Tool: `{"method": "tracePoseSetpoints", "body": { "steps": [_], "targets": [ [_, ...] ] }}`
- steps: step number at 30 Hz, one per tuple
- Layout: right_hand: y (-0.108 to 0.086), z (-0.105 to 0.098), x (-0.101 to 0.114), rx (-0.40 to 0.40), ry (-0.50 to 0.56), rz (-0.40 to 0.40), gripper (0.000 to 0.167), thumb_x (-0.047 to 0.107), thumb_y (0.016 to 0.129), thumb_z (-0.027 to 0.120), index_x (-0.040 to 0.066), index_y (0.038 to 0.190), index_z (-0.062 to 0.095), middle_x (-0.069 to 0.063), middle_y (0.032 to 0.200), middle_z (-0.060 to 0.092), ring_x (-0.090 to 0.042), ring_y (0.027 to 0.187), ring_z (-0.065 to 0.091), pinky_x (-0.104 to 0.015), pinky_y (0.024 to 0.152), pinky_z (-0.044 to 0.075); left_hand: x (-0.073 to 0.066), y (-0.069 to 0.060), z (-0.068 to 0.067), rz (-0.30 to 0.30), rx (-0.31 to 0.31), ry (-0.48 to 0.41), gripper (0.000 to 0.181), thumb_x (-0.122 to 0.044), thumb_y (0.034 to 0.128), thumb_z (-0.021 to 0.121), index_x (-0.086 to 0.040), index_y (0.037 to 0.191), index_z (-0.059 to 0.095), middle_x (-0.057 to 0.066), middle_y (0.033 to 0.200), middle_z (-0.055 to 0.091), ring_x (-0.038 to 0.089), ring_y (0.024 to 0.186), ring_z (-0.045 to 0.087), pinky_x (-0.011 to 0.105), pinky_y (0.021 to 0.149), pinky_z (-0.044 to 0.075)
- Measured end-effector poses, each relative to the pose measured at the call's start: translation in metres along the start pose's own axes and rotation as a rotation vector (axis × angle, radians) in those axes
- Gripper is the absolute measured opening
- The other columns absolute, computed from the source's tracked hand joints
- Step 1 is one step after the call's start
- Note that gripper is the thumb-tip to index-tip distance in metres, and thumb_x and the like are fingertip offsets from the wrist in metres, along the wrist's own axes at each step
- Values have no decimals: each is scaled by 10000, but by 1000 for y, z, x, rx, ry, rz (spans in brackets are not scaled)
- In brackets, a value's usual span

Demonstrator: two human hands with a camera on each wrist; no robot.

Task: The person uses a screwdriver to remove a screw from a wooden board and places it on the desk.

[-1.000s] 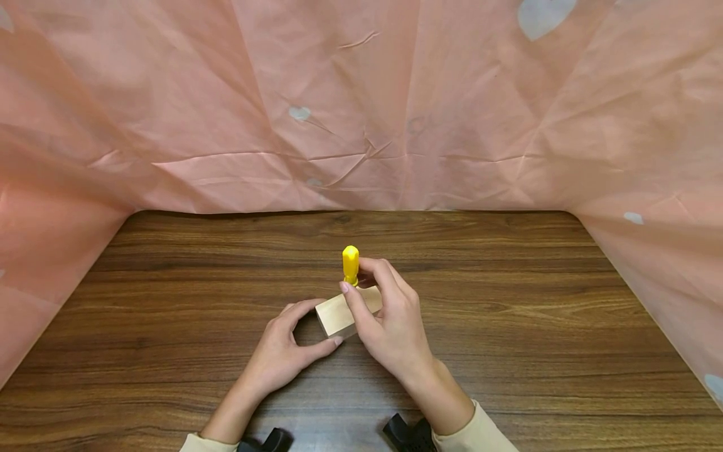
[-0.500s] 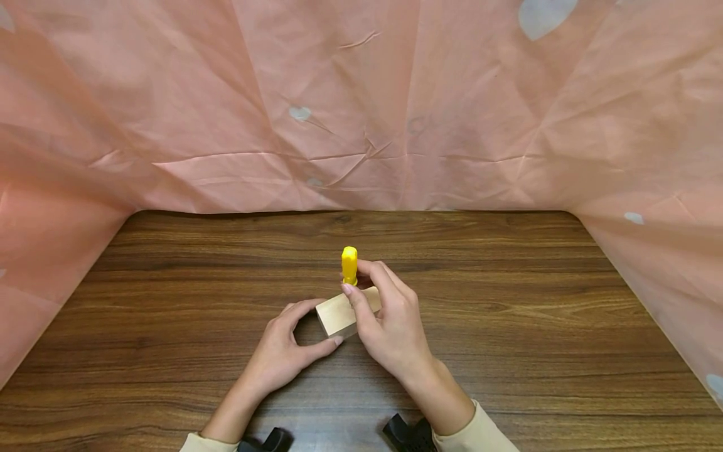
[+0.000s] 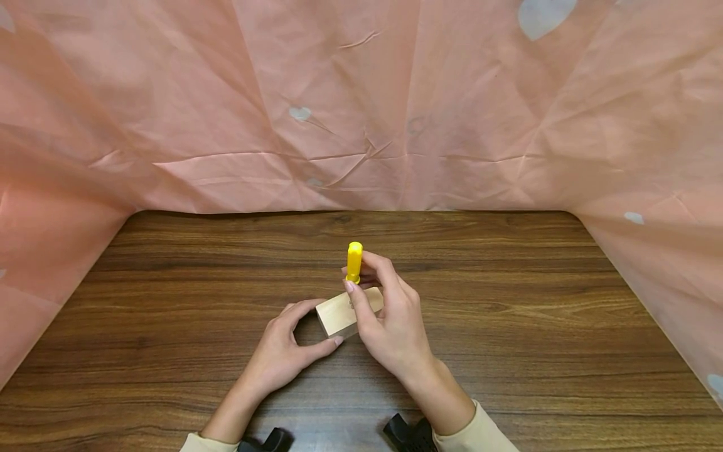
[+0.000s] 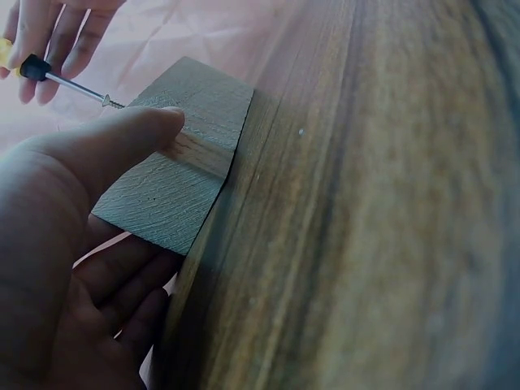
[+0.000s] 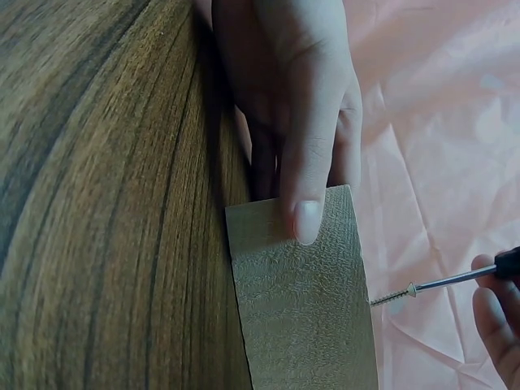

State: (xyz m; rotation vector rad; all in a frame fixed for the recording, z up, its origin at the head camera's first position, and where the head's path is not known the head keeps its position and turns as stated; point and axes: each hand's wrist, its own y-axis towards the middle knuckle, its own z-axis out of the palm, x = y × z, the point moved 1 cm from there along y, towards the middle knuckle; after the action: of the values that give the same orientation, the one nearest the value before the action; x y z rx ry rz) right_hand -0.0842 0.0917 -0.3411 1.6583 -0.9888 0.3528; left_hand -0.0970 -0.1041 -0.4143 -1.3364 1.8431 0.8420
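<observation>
A pale wooden block (image 3: 337, 314) stands on the table, gripped at its left end between thumb and fingers of my left hand (image 3: 282, 348). My right hand (image 3: 395, 326) pinches a screwdriver with a yellow handle (image 3: 354, 260), held upright above the block. In the right wrist view its metal shaft (image 5: 455, 279) meets the head of a screw (image 5: 394, 297), whose tip is at the block's top face. The left wrist view shows the same shaft (image 4: 77, 86) and screw behind my left thumb (image 4: 138, 134), which presses the block's side (image 4: 162, 195).
The brown wood-grain table (image 3: 536, 314) is bounded behind and on both sides by a pink cloth (image 3: 361, 94) with pale hearts. Two black objects (image 3: 273, 441) lie at the near edge by the wrists, partly out of frame.
The yellow handle has shifted slightly right and up with my right fingers, and a small dark mark or part now shows beside the right thumb. My left hand and the block have stayed put.
</observation>
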Motion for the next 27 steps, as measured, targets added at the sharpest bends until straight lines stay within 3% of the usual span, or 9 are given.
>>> {"method": "tracePoseSetpoints", "body": {
  "steps": [9,27],
  "targets": [
    [-1,0,-1,-25,-13,-12,363,-34,939,761,19,1289,683,-87,1063,715,-192,1012,733,-317,919,619,0,0,0,2,-3,6,578,-333,808,959,-299,1333,720,-103,1250,739,107,1153,652,431,1032,500],
    [-1,1,-2,-18,-7,-28,366,-43,938,761,7,1292,681,-94,1059,725,-199,988,740,-356,886,630,0,0,0,8,0,15,564,-335,814,953,-312,1328,721,-125,1239,740,99,1146,647,422,1028,500]
  ]
}}
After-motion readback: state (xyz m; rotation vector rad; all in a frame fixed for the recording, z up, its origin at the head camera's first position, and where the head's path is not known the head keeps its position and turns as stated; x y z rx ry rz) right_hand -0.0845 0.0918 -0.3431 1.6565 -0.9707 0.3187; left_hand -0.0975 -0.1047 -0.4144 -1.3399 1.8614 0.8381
